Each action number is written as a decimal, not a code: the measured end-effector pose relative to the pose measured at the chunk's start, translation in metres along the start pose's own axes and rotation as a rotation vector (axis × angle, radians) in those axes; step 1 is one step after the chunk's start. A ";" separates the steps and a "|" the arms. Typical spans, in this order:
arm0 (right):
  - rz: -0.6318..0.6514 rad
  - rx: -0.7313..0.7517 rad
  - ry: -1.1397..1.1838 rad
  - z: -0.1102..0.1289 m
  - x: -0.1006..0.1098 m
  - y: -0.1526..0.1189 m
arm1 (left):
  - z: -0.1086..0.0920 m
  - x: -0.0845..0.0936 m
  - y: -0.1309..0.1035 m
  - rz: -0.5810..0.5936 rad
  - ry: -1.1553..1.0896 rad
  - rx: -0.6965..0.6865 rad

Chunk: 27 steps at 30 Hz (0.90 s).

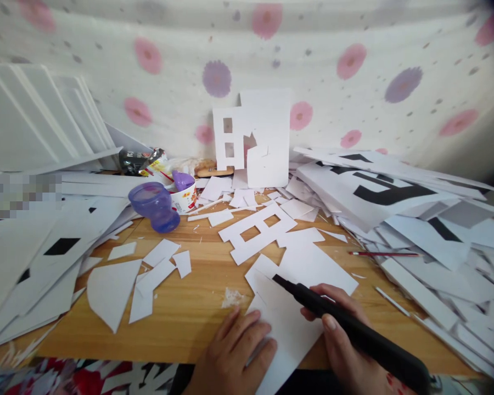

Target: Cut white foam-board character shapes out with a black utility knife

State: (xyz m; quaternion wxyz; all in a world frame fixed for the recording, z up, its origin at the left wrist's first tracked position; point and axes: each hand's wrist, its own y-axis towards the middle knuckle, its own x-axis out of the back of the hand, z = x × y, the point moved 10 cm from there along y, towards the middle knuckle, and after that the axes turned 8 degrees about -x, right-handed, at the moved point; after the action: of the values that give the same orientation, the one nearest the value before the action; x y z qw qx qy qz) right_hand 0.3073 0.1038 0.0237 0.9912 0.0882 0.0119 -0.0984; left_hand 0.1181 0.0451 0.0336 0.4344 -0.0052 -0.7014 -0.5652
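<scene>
My right hand grips a thick black pen-shaped tool, its narrow tip pointing to the upper left over a white board piece. The tip lies near thin lines on the board; I cannot tell if it touches. My left hand rests on the left side of the same piece, fingers stretched and slightly apart. Just beyond it lies another white board piece, partly overlapped. Farther back is a white cutout with two rectangular holes. White crumbs dot the wooden table.
Stacked white boards cover the left side, and a heap of boards with black shapes fills the right. A blue-purple cup stands by a paper tub. Upright cut boards stand before the flowered curtain. A red pencil lies right.
</scene>
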 end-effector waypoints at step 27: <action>-0.022 0.091 0.105 -0.008 0.012 -0.007 | 0.005 -0.004 -0.007 0.365 0.021 0.008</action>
State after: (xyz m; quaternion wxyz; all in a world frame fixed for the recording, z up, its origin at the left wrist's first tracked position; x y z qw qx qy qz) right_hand 0.3179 0.0960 0.0139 0.9830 0.1383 0.0601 -0.1052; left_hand 0.1139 0.0486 0.0256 0.5370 -0.1247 -0.6864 -0.4743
